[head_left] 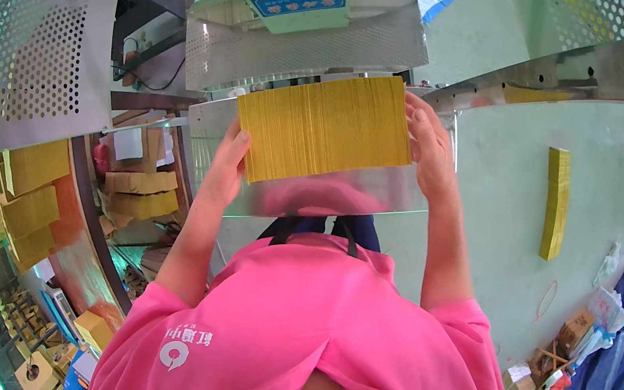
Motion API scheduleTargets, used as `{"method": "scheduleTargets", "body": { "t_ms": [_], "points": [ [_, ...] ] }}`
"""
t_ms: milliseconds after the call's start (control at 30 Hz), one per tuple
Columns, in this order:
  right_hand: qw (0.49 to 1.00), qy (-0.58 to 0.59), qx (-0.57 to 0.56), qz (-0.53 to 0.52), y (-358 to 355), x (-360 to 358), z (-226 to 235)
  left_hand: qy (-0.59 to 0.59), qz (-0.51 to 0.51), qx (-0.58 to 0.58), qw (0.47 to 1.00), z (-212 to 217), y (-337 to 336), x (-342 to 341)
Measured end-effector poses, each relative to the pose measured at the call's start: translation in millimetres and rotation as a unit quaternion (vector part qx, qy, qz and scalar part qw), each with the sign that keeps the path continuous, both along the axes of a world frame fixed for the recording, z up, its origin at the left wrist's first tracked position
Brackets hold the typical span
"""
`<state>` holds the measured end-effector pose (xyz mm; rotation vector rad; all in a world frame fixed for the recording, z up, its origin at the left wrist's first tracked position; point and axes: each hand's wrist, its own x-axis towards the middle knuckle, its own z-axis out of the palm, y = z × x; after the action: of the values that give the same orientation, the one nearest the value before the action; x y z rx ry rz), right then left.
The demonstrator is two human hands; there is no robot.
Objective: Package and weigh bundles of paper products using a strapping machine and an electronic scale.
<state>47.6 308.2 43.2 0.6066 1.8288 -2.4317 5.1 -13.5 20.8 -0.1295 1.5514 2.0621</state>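
A thick, tightly packed stack of yellow paper point(326, 128) sits between my two hands, its many thin edges facing up. My left hand point(227, 166) presses against the left end, with the thumb along the side and the other fingers mostly hidden. At the right end, my right hand point(430, 148) grips with bent fingers against the stack's short side. Below the stack is a shiny metal tray point(271, 201) that reflects my pink shirt. The stack tilts slightly, its right end farther from me; whether it rests on the metal or is lifted off it I cannot tell.
A machine with a metal guard point(301, 52) stands just beyond the stack. On the left are a perforated metal panel point(35, 49) and piles of yellow paper point(35, 210). To the right, a pale green table point(490, 189) carries a narrow yellow paper strip point(555, 203). Cardboard boxes point(576, 330) lie at the lower right.
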Motion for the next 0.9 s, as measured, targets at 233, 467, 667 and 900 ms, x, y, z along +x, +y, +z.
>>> {"method": "scheduleTargets", "body": {
  "t_ms": [233, 467, 667, 900],
  "points": [
    [0.985, -0.075, 0.108, 0.113, 4.5, -0.5, 7.2, 0.039, 0.029, -0.149, 0.988, 28.9, 58.3, 4.3],
    [0.982, -0.079, -0.073, 0.154, 53.0, -3.6, -12.2, 0.15, 0.069, -0.243, 0.956, 13.5, 100.6, 10.1],
    [0.975, -0.067, -0.081, 0.197, 49.0, -6.9, -8.7, 0.137, 0.032, -0.189, 0.972, 18.4, 94.6, 1.7],
    [0.976, -0.057, 0.011, 0.21, 6.9, 5.4, 34.4, -0.034, 0.033, -0.121, 0.991, 59.5, 63.8, 10.2]
  ]
}}
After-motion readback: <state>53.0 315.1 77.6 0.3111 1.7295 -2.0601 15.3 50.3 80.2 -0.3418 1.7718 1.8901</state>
